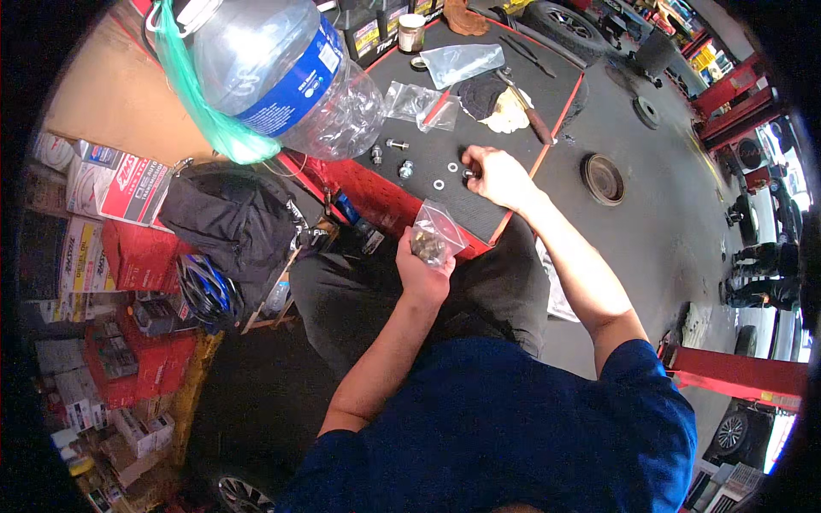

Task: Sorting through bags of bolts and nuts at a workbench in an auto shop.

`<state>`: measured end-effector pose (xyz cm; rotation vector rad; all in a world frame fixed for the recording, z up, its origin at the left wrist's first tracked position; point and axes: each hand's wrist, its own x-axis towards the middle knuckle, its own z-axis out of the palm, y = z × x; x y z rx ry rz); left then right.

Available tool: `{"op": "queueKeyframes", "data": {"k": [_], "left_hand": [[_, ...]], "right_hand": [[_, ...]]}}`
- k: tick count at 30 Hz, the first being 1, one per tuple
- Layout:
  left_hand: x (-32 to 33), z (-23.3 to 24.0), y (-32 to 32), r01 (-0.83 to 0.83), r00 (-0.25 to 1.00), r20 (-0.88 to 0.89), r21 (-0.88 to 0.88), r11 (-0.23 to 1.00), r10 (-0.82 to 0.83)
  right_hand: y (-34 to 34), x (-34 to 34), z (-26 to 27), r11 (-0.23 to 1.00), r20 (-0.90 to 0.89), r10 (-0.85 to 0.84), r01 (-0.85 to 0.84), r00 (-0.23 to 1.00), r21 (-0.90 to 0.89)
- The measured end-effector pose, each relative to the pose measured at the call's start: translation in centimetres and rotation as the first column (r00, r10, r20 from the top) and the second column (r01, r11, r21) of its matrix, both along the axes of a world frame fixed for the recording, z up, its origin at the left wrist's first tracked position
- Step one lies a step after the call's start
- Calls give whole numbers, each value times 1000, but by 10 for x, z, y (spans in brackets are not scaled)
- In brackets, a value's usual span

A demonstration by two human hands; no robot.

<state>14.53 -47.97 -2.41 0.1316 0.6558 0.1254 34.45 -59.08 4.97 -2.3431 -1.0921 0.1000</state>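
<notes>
My left hand (420,263) holds a clear zip bag (439,234) with small metal hardware in it, in front of the red cart's near edge. Over the black mat (410,173), my right hand (497,176) has its fingers around a small metal fastener (469,173), partly hidden by them. Two flat washers, one farther off (453,167) and one nearer (439,185), lie just left of that hand. Further left are a bolt (397,144) lying on its side, another bolt with a nut (376,154) and a cluster of fasteners (405,169).
A large plastic water bottle (282,77) stands at the mat's left. Behind are plastic bags (423,106), a hammer-like tool with a brown handle (539,125), pliers (529,54) and a jar (411,32). A brake drum (603,179) lies on the floor at right.
</notes>
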Motion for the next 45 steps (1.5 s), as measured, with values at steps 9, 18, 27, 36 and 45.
{"op": "queueKeyframes", "data": {"k": [9,18,27,36,45], "left_hand": [[4,3,2,-13,1000,-13,6,1000,13],[6,8,4,-54,999,-3,15,998,55],[10,23,0,-14,987,164,34,999,9],[2,-5,4,-16,992,122,-32,999,20],[-10,-4,7,-80,997,-24,-12,997,79]], "right_hand": [[-4,6,-1,995,8,103,-103,995,9],[4,-64,77,961,-372,220,-134,902,242],[-1,-83,89,961,-287,267,-276,920,10],[19,-9,7,988,184,92,-113,979,106],[25,1,0,1000,22,12,-12,1000,-29]]}}
